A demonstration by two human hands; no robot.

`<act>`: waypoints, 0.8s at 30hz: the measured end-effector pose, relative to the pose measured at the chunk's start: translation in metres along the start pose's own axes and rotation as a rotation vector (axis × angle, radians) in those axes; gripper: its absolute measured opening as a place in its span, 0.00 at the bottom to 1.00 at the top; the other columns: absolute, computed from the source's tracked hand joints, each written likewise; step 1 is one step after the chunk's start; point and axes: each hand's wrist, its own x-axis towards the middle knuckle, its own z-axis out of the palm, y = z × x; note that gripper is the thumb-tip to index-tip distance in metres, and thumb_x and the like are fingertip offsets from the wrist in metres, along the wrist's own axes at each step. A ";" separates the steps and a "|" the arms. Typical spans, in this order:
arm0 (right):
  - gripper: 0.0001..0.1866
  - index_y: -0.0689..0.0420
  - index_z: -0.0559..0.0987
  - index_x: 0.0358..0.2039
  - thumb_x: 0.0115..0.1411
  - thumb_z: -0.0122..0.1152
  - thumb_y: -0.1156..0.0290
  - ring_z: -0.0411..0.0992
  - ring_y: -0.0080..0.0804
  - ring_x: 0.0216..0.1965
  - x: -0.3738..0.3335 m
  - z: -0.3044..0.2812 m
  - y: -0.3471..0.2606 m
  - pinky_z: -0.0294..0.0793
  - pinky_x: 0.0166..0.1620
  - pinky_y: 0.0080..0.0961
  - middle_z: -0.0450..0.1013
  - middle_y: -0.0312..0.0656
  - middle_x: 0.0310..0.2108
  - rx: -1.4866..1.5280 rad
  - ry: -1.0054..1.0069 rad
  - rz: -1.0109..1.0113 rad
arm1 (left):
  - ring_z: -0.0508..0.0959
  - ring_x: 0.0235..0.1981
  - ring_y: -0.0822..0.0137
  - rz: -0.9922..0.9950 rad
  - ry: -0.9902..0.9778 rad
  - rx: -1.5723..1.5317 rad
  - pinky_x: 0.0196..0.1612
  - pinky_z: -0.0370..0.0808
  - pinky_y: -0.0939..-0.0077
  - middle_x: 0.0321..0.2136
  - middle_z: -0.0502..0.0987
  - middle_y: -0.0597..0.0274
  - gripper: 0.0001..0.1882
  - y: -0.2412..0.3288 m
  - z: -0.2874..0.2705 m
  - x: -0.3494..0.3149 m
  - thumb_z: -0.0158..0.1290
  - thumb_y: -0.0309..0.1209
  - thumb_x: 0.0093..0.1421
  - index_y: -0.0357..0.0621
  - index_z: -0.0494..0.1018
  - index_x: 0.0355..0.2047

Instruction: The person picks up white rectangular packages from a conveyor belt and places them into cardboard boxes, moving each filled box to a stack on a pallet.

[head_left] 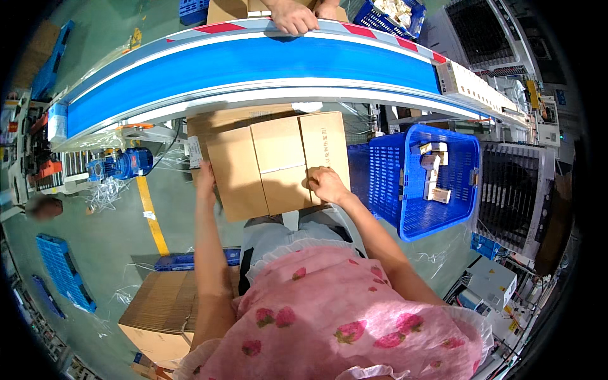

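Note:
In front of my body is a brown cardboard box, tilted a little, with its top flaps folded down and a narrow pale gap between them. My left hand holds the box's left side, its fingers partly hidden by the edge. My right hand lies on the right flap with its fingers curled against the cardboard at the seam. Another piece of cardboard shows behind the box, under the conveyor's near rail.
A blue conveyor belt crosses ahead, bearing a row of white cartons at right. Another person's hand rests on its far rail. Beside me stand a blue basket with several small boxes and a large carton.

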 end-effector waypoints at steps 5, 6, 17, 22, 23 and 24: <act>0.02 0.60 0.67 0.17 0.40 0.48 0.75 0.64 0.42 0.30 -0.012 0.015 0.010 0.63 0.38 0.33 0.66 0.45 0.21 -0.040 0.068 -0.071 | 0.50 0.56 0.57 0.621 -0.685 -0.132 0.57 0.42 0.65 0.54 0.52 0.54 0.24 0.133 0.049 -0.080 0.32 0.38 0.58 0.40 0.50 0.53; 0.02 0.60 0.67 0.17 0.40 0.48 0.76 0.64 0.43 0.30 -0.011 0.012 0.010 0.63 0.38 0.33 0.66 0.45 0.21 -0.052 0.088 -0.086 | 0.48 0.57 0.57 0.941 -0.457 0.206 0.58 0.39 0.62 0.55 0.50 0.55 0.24 0.136 0.085 -0.089 0.33 0.38 0.58 0.43 0.49 0.54; 0.29 0.53 0.53 0.53 0.57 0.33 0.48 0.57 0.31 0.50 -0.080 0.086 0.050 0.59 0.50 0.30 0.58 0.40 0.49 1.868 0.079 0.560 | 0.64 0.39 0.56 0.969 -0.078 0.875 0.44 0.56 0.58 0.36 0.66 0.51 0.23 0.153 0.161 -0.096 0.43 0.42 0.50 0.41 0.62 0.43; 0.25 0.58 0.58 0.50 0.55 0.48 0.59 0.58 0.27 0.49 -0.023 0.033 0.050 0.55 0.51 0.23 0.60 0.39 0.47 1.442 0.307 0.528 | 0.63 0.41 0.50 0.409 0.283 0.688 0.45 0.56 0.57 0.38 0.64 0.48 0.24 0.066 0.087 -0.130 0.44 0.39 0.51 0.37 0.58 0.45; 0.26 0.59 0.59 0.49 0.54 0.49 0.59 0.59 0.29 0.47 -0.009 0.027 0.040 0.57 0.49 0.25 0.61 0.41 0.45 1.333 0.228 0.523 | 0.63 0.41 0.50 0.323 0.400 0.643 0.45 0.56 0.57 0.39 0.64 0.48 0.25 0.045 0.079 -0.131 0.43 0.39 0.52 0.37 0.57 0.46; 0.27 0.61 0.59 0.48 0.53 0.50 0.58 0.60 0.30 0.46 0.003 0.022 0.026 0.59 0.46 0.27 0.62 0.42 0.43 1.216 0.154 0.510 | 0.62 0.41 0.49 0.252 0.446 0.579 0.45 0.56 0.58 0.40 0.63 0.47 0.24 0.030 0.073 -0.127 0.42 0.39 0.53 0.37 0.56 0.46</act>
